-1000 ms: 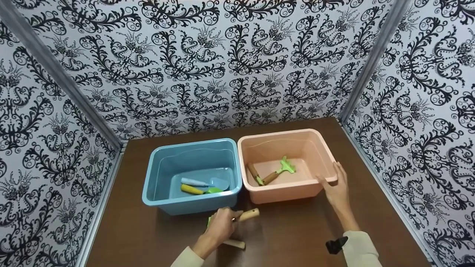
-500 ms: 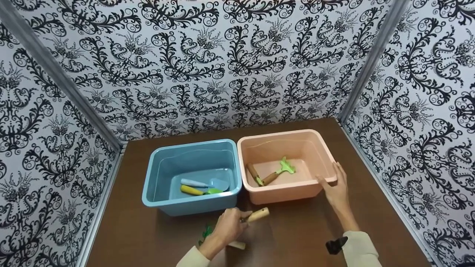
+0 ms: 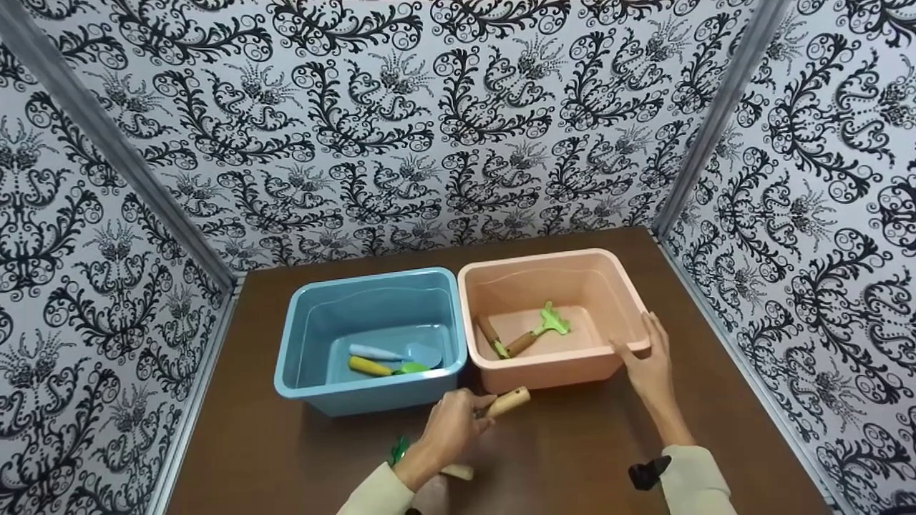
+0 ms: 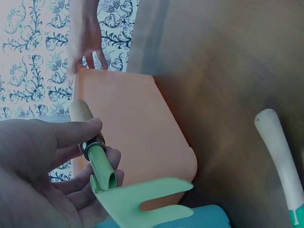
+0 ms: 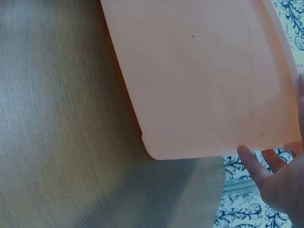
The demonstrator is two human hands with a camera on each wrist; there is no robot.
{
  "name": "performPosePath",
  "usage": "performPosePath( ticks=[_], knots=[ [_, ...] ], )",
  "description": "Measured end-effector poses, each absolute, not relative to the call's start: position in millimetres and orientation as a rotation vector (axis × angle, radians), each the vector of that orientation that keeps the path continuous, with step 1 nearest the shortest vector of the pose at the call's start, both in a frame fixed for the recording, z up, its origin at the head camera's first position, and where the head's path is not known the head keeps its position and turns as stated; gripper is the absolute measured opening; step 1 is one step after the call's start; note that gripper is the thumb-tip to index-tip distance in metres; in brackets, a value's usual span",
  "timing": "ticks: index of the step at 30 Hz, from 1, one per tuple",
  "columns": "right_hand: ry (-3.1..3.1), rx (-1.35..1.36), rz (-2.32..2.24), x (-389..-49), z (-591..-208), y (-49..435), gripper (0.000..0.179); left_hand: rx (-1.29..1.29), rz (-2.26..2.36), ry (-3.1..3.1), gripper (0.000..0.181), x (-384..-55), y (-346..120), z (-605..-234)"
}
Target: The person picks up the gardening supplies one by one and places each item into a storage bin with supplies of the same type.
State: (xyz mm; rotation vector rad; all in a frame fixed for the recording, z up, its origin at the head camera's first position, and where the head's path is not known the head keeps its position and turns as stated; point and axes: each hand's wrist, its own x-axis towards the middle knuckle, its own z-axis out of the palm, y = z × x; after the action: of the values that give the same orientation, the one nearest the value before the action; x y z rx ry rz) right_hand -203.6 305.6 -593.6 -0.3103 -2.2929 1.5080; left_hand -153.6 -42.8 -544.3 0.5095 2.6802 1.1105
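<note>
My left hand (image 3: 452, 422) pinches a two-pronged hand hoe (image 4: 145, 202) near the collar, thumb on one side and fingers underneath. Its pale wooden handle (image 3: 509, 402) points toward the peach bin (image 3: 558, 366); the green pronged head faces the camera in the left wrist view. On the table below, partly covered by this forearm, lies another tool with a cream handle (image 4: 278, 152) and dark green head (image 3: 398, 449). My right hand (image 3: 650, 365) rests at the peach bin's front right corner, thumb and extended fingers on either side of it.
Left of the peach bin stands a blue bin (image 3: 372, 392) holding a light blue trowel (image 3: 386, 352) and a yellow-handled tool (image 3: 371, 366). Inside the peach bin lie a green rake (image 3: 552, 320) and another brown-handled tool (image 3: 488, 327). Patterned walls surround the brown table (image 3: 572, 458).
My left hand has lifted the hand hoe and moved it right and toward the bins, uncovering the dark green head of the other tool. The right hand stays at the bin corner.
</note>
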Motion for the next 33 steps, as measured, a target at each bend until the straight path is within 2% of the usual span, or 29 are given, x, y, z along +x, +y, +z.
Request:
performPosePath(
  ticks=[19,33],
  knots=[
    [-2.306,-0.331,1.506,-204.2,-593.2,305.6,0.082,0.531,1.132,2.73,0.039,-164.3,-42.7,-519.3],
    [-2.303,-0.299,1.484,-205.8,-597.0,307.5,0.08,0.598,1.107,2.754,0.026,-177.2,-43.5,-501.8]
  ],
)
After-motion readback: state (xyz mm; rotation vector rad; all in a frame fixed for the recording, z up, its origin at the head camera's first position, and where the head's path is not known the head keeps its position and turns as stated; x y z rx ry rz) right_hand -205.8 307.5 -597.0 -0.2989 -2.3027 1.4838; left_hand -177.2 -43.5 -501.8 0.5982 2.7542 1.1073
